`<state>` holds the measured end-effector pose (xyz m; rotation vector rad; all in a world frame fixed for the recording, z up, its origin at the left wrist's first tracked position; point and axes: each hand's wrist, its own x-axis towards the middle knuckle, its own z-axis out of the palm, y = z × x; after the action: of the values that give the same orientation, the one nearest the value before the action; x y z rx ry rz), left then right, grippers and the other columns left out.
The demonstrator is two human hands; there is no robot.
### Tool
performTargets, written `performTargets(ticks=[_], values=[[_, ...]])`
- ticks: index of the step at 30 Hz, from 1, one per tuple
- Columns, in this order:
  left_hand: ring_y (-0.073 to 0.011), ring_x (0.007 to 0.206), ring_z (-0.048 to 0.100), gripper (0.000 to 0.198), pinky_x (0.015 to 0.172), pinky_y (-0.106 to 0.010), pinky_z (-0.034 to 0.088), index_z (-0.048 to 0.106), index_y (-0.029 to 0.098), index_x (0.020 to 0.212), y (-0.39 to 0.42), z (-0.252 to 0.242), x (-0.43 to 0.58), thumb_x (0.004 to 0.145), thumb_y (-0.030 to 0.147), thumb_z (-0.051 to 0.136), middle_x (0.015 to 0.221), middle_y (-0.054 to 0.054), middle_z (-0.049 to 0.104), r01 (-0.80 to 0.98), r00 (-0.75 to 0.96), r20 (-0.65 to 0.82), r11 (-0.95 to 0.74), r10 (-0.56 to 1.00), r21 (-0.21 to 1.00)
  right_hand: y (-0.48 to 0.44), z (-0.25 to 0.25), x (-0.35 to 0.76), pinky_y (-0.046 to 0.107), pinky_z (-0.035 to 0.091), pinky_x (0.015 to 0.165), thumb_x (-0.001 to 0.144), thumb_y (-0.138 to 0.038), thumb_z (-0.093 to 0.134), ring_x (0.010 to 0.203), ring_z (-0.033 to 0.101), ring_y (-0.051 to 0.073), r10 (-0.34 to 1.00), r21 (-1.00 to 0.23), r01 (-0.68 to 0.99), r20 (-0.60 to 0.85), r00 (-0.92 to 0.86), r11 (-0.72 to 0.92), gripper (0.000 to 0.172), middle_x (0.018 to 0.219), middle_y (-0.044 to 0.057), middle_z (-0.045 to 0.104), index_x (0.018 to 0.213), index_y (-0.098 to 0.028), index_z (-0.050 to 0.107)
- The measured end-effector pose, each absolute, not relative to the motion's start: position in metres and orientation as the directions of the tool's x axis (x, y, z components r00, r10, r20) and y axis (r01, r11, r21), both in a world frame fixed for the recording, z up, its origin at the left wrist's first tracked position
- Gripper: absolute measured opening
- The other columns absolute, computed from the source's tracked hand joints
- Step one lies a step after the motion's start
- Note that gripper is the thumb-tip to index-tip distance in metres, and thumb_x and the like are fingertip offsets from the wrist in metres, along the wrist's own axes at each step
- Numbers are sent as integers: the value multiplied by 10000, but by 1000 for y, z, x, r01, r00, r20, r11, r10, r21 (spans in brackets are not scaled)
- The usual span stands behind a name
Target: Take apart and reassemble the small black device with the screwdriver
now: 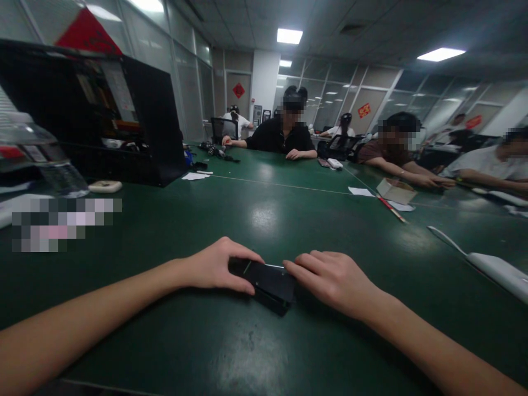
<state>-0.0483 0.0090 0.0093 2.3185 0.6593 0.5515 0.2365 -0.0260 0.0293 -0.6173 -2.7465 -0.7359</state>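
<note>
A flat black case lies at a slant on the green table. It has small bright dots like screws on top and a dark gap along its near edge, as if a plate sits over a lower part. My left hand grips its left end between thumb and fingers. At the case's far right corner, my right hand has its fingers bent and bunched, with the fingertips at the edge. A thin white strip shows along the far edge near those fingertips. My right thumb is hidden, so what it pinches cannot be made out.
The green table holds a large black open-fronted box, a water bottle, a small open carton, a red pencil-like stick and a white device with a cable. Several people sit around, one opposite.
</note>
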Motion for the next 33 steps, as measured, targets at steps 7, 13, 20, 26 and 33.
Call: performTargets(ticks=[7, 13, 20, 26, 33], values=[[-192, 804, 683, 537, 691, -253, 487, 717, 183, 1134, 8, -2, -44, 685, 463, 808, 950, -45, 754, 317, 751, 205, -615, 628, 722, -25, 17, 228, 263, 442, 610, 967, -138, 429, 739, 608, 159, 445, 203, 514, 305, -842, 833, 283, 907, 76, 661, 1194, -133, 598], [-207, 851, 691, 545, 723, -269, 493, 711, 181, 1144, 6, -3, -44, 694, 474, 802, 1003, -60, 757, 326, 741, 223, -631, 633, 704, -21, 19, 231, 246, 456, 677, 940, -133, 463, 814, 620, 147, 572, -96, 564, 148, -807, 821, 327, 982, 62, 634, 1252, -184, 549], [-204, 878, 684, 533, 752, -280, 491, 689, 190, 1179, 6, -2, -41, 729, 460, 781, 1049, -67, 746, 323, 728, 268, -660, 631, 678, -9, 28, 251, 249, 416, 633, 990, -257, 451, 732, 586, 139, 588, 11, 595, 144, -796, 803, 234, 911, 59, 615, 1131, -173, 618], [-207, 896, 674, 507, 766, -283, 482, 685, 184, 1167, 7, -2, -41, 745, 453, 768, 1056, -66, 736, 332, 724, 267, -660, 637, 674, 0, 24, 259, 266, 451, 647, 965, -287, 504, 738, 623, 159, 728, 23, 736, 129, -674, 677, 207, 917, 58, 624, 1059, -184, 657], [-221, 933, 662, 484, 821, -314, 479, 670, 192, 1183, 5, -1, -40, 781, 452, 733, 1082, -76, 723, 337, 724, 258, -655, 639, 676, -1, 25, 255, 347, 512, 757, 979, -317, 465, 891, 627, 226, 751, -32, 759, 181, -635, 650, 249, 1008, 94, 645, 1069, -198, 666]])
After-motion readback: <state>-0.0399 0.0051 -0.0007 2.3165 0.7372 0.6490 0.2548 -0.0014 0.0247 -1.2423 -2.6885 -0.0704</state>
